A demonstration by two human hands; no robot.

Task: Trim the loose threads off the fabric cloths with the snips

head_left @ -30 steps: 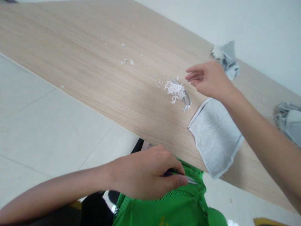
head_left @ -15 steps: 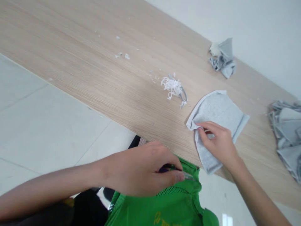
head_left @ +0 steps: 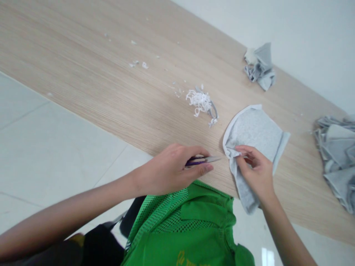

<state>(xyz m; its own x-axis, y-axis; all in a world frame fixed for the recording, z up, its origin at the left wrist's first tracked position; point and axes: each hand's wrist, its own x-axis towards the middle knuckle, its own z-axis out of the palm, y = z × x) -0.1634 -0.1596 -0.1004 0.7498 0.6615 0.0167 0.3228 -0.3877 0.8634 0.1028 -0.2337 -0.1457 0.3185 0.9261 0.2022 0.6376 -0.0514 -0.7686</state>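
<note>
My left hand [head_left: 177,168] is closed around small thread snips [head_left: 212,159] with a purple handle. Their pointed metal blades aim right, toward a light grey cloth piece [head_left: 253,127], a short gap away from it. My right hand [head_left: 256,171] pinches the left edge of that cloth between thumb and fingers, bunching it a little. The cloth lies on the wooden table, and its lower corner reaches over the near edge. A paler hem runs along its curved left side.
White thread clippings [head_left: 200,100] lie in a small heap on the table [head_left: 97,74], with scattered bits further left. A crumpled grey cloth bundle [head_left: 262,68] sits near the wall. Several stacked grey cloth pieces [head_left: 338,155] are at the right. A green mesh vest [head_left: 194,229] shows below.
My left hand with the thread snips has moved up from over the green vest to the table's near edge, nearer the cloth. My right hand still pinches the cloth, its edge slightly shifted.
</note>
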